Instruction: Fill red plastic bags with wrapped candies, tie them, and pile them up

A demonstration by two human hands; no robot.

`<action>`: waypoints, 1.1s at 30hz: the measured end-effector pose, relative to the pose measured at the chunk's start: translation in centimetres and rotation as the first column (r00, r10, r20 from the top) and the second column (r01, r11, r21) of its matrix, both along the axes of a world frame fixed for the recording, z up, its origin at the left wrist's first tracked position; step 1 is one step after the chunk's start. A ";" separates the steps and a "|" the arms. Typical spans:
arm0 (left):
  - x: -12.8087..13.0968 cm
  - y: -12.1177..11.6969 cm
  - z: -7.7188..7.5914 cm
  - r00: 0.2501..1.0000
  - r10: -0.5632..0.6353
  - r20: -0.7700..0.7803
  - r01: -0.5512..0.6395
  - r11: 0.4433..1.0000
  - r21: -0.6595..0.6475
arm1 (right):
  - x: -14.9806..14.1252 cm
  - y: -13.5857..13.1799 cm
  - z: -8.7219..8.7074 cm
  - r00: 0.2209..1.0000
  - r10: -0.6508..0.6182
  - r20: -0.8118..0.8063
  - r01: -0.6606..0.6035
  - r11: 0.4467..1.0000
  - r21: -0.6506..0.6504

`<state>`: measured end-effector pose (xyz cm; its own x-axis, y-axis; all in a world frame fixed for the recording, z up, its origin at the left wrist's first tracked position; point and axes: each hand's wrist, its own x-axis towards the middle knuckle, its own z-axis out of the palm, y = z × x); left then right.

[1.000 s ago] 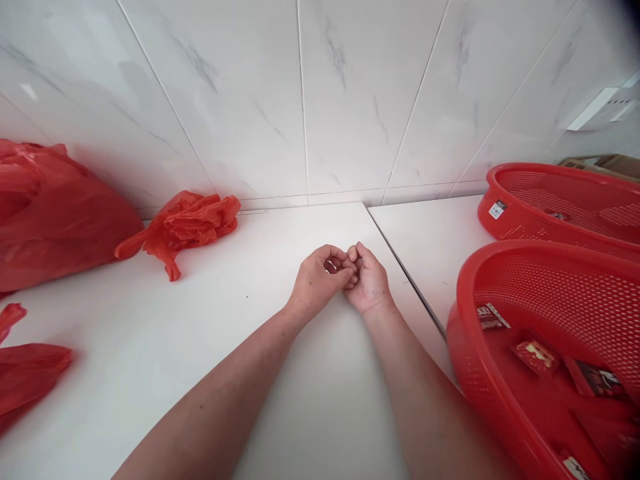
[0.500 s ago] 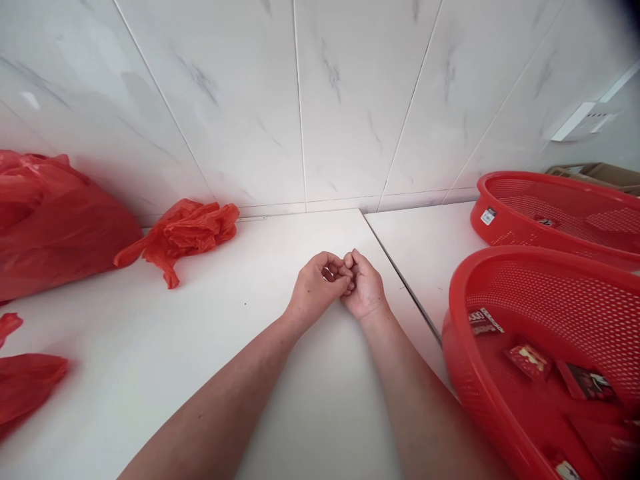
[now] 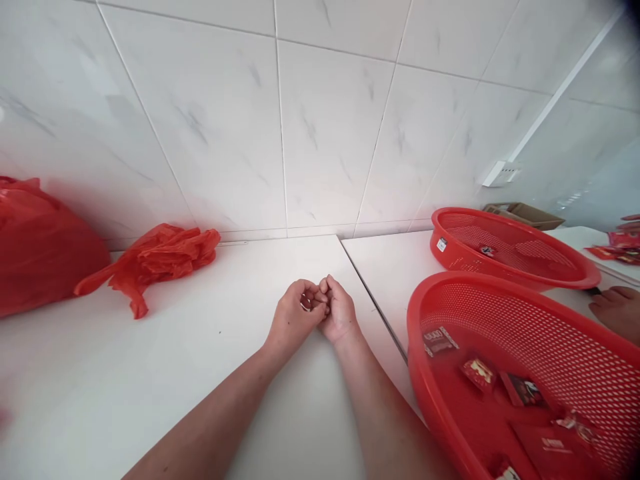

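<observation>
My left hand (image 3: 294, 319) rests over the white table (image 3: 240, 380) with its fingers curled into a loose ring. A small gap shows between thumb and fingers, and no object is visible in it. My right hand (image 3: 341, 315) is turned partly palm up, its fingers bent inward. The fingertips of both hands touch each other. Nearest to the right forearm stands a large red perforated basket (image 3: 425, 300), which holds several small packets, among them a red and cream packet (image 3: 479, 373) and a dark packet (image 3: 523, 389).
Behind it is a second red basket (image 3: 443, 257), with a cardboard box (image 3: 530, 215) beyond. At the right edge another person's hand (image 3: 617, 310) shows near red packets (image 3: 617, 253). On the left lie a crumpled red plastic bag (image 3: 160, 257) and a full red bag (image 3: 45, 253). A tiled wall (image 3: 240, 133) closes the back.
The view has turned right and up, bringing in the other person's hand and the packets at the right edge. My hands keep the same pose, fingertips together.
</observation>
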<state>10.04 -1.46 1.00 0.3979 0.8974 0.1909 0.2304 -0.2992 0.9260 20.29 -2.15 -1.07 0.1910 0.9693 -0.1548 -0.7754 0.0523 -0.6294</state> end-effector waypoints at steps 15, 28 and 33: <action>0.3 0.0 -0.6 0.997 0.017 0.077 -0.015 1.000 -0.023 | 0.1 -0.1 0.3 1.000 0.026 0.003 -0.026 0.999 -0.026; -12.7 7.8 5.7 0.836 0.530 -0.145 -0.411 0.778 0.475 | 0.5 0.3 -1.5 0.911 0.140 0.387 -0.138 0.990 -0.034; -22.7 11.4 11.1 0.692 0.692 -0.206 -0.502 0.666 0.552 | 0.0 0.6 -2.3 0.866 0.150 0.478 -0.129 0.989 -0.075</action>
<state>-12.69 9.97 12.13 -0.0757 0.8198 0.5677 0.7901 -0.2980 0.5357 20.32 -1.56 -3.36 0.1150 0.9864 -0.1174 -0.3737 -0.0666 -0.9252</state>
